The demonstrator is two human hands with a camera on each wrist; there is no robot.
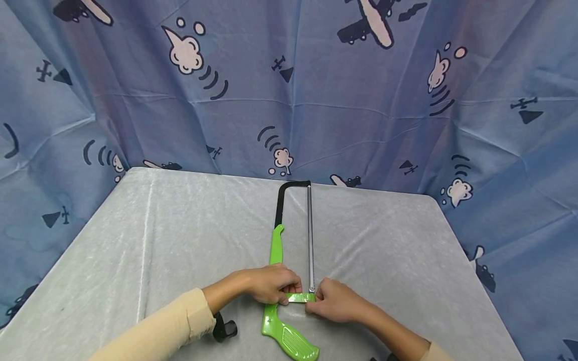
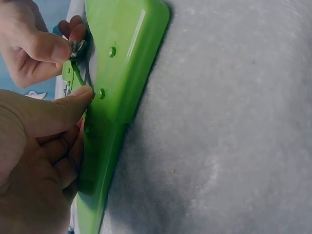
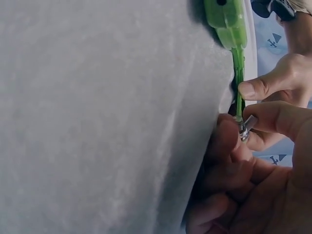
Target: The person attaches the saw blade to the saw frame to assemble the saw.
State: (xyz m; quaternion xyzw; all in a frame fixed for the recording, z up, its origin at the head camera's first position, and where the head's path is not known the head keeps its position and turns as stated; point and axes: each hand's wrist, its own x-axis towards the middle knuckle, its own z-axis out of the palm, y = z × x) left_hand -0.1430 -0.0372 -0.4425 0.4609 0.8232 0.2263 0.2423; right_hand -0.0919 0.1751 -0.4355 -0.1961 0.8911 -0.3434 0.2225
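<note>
A hacksaw [image 1: 276, 248] lies flat on the table, its black front bow at the far end and its green handle [image 1: 293, 341] toward me. Its straight grey blade [image 1: 310, 235] runs along the right side. My left hand [image 1: 271, 283] pinches the green crossbar [image 1: 299, 298] of the frame between thumb and fingers. At the bar's right end my right hand [image 1: 338, 301] pinches a small metal wing nut [image 3: 250, 122] on a threaded screw [image 2: 74, 48]. In the head view the right fingers hide this nut.
Under everything spreads a pale grey cloth-covered table [image 1: 203, 225]. A black strap [image 1: 224, 328] shows beside the left sleeve. Behind the table's far edge hangs a blue curtain [image 1: 325, 130] with airplane prints.
</note>
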